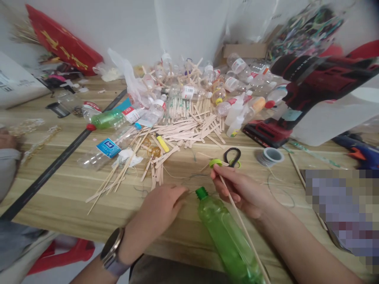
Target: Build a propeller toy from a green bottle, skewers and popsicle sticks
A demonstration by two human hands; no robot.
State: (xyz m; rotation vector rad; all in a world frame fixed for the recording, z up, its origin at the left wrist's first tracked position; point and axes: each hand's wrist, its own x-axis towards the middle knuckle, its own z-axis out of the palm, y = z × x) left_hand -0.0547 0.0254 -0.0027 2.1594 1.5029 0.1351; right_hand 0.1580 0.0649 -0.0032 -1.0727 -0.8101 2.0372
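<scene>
My right hand (237, 189) is closed around the upper part of a long thin wooden stick (241, 221), with a light green bottle cap (215, 163) at its fingertips. Below it, an uncapped green plastic bottle (223, 232) lies along the table's front edge, its neck pointing away from me. My left hand (166, 203), with a watch on the wrist, hovers or rests just left of the bottle neck. Its thumb and fingers point right; whether they pinch anything is too unclear to tell. Black-handled scissors (232, 157) lie beyond my right hand.
Flat wooden sticks (183, 132) and clear bottles (189, 92) crowd the table's middle and back. A red power drill (296, 94) stands at the right, near a wire spool (270, 156). A dark bar (50, 173) crosses the left side, beside another person's arm (7, 169).
</scene>
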